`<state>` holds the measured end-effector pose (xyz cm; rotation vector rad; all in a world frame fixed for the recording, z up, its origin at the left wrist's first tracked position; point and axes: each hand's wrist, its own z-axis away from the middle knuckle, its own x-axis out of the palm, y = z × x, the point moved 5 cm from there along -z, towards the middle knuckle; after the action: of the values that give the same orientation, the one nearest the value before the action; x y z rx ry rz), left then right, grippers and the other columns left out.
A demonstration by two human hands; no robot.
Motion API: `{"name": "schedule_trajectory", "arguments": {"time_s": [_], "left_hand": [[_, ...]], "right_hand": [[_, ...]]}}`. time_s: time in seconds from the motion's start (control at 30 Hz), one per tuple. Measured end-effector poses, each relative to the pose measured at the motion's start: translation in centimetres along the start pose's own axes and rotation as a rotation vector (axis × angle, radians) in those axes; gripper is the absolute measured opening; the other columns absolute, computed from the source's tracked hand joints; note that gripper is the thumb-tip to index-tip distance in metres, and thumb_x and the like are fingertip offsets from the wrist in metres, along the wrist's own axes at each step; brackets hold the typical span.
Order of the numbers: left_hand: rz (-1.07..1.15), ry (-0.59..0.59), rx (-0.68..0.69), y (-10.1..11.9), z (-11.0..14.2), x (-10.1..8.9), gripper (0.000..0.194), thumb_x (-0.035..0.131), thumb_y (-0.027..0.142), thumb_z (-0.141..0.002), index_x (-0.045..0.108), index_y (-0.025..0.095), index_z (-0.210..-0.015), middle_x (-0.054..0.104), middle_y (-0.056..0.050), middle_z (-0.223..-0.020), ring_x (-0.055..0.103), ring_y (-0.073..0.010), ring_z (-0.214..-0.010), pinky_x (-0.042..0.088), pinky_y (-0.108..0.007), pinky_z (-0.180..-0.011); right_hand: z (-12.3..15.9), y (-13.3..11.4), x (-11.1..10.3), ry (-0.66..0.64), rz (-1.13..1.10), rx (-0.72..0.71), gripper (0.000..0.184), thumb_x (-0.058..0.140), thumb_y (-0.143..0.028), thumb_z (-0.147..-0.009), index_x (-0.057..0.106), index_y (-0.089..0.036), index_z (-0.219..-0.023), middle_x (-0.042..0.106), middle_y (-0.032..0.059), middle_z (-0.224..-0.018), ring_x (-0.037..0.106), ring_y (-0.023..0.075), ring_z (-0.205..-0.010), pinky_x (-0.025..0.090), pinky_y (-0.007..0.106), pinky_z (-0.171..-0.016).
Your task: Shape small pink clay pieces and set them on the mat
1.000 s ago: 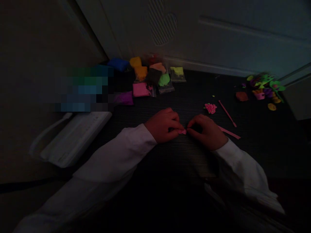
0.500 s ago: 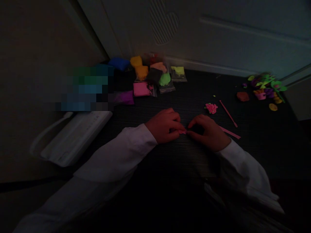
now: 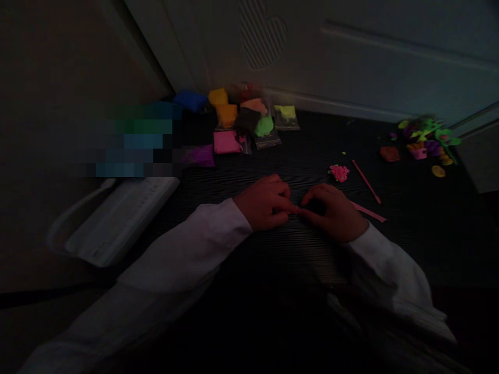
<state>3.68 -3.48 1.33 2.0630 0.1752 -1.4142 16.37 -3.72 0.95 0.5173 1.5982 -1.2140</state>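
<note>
On the dark table, a small piece of pink clay (image 3: 297, 210) lies between my two hands, mostly covered by fingers. My left hand (image 3: 267, 201) is closed over it, fingertips and thumb pressing from the left. From the other side, my right hand (image 3: 335, 212) curls thumb and forefinger into a near pinch at the clay's right end. A flat pink strip-like tool (image 3: 369, 212) pokes out from behind the right hand. Just beyond that hand sit a pink clay flower cluster (image 3: 339, 173) and a thin pink modelling tool (image 3: 366, 181).
Bags of coloured clay, among them a pink one (image 3: 227, 142) and a purple one (image 3: 203, 155), line the back left. A white power strip (image 3: 120, 223) with a cable lies left. Finished clay pieces (image 3: 429, 137) and a reddish-brown lump (image 3: 390, 154) are at the far right. A white panel (image 3: 304, 57) stands behind.
The pink clay shows less now, and the left fingertips and right thumb have come slightly closer together around it. The other things on the table keep their places.
</note>
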Motion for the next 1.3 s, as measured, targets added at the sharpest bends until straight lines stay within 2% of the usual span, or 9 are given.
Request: {"name": "schedule_trajectory", "arguments": {"time_s": [0.37,0.5,0.73,0.83,0.97,1.3], "left_hand": [[0.005,0.037,-0.018,0.2,-0.1,-0.1,0.022,0.045,0.024,-0.068,0.060,0.024,-0.083,0.050,-0.002,-0.076,0.041,-0.0140,-0.075,0.032,-0.029,-0.068],[-0.016,0.090,-0.068,0.1,-0.2,-0.1,0.020,0.044,0.026,-0.069,0.060,0.021,-0.080,0.050,-0.003,-0.077,0.040,-0.0145,-0.075,0.031,-0.030,-0.068],[-0.010,0.077,-0.003,0.1,-0.1,-0.1,0.020,0.043,0.022,-0.069,0.061,0.024,-0.078,0.049,-0.003,-0.078,0.040,-0.0141,-0.076,0.031,-0.030,-0.069],[0.000,0.071,0.002,0.1,-0.1,0.0,0.020,0.044,0.022,-0.069,0.061,0.024,-0.080,0.048,-0.003,-0.077,0.039,-0.0141,-0.076,0.032,-0.030,-0.069],[0.006,0.067,-0.008,0.0,-0.1,0.1,0.021,0.044,0.023,-0.069,0.061,0.025,-0.080,0.048,-0.003,-0.076,0.039,-0.0142,-0.076,0.032,-0.030,-0.068],[-0.003,0.021,-0.012,-0.3,-0.3,0.5,0.021,0.044,0.022,-0.068,0.061,0.026,-0.082,0.049,-0.002,-0.077,0.039,-0.0144,-0.076,0.031,-0.031,-0.068]], "right_hand": [[0.0,0.1,-0.3,0.022,-0.047,-0.033,0.011,0.048,-0.018,-0.067,0.052,-0.019,-0.077,0.051,0.0018,-0.077,0.046,0.0158,-0.075,0.033,0.029,-0.067],[0.0,-0.1,-0.2,0.014,-0.023,-0.032,0.012,0.051,-0.021,-0.065,0.053,-0.019,-0.077,0.051,0.0023,-0.078,0.046,0.0171,-0.076,0.033,0.030,-0.068],[0.7,-0.9,-0.2,-0.049,-0.032,-0.127,0.013,0.050,-0.021,-0.066,0.056,-0.021,-0.077,0.051,0.0021,-0.083,0.046,0.0166,-0.079,0.031,0.031,-0.070],[1.5,-1.0,-0.3,-0.011,-0.005,-0.174,0.015,0.045,-0.017,-0.068,0.058,-0.020,-0.076,0.050,0.0024,-0.082,0.046,0.0154,-0.078,0.029,0.031,-0.070],[2.6,-0.9,-0.3,0.077,0.099,-0.235,0.019,0.046,-0.021,-0.068,0.059,-0.022,-0.081,0.049,0.0027,-0.080,0.044,0.0164,-0.075,0.026,0.035,-0.071],[2.5,-1.0,0.3,0.083,0.200,-0.247,0.025,0.046,-0.023,-0.067,0.057,-0.024,-0.090,0.048,0.0024,-0.081,0.042,0.0163,-0.072,0.022,0.036,-0.070]]}}
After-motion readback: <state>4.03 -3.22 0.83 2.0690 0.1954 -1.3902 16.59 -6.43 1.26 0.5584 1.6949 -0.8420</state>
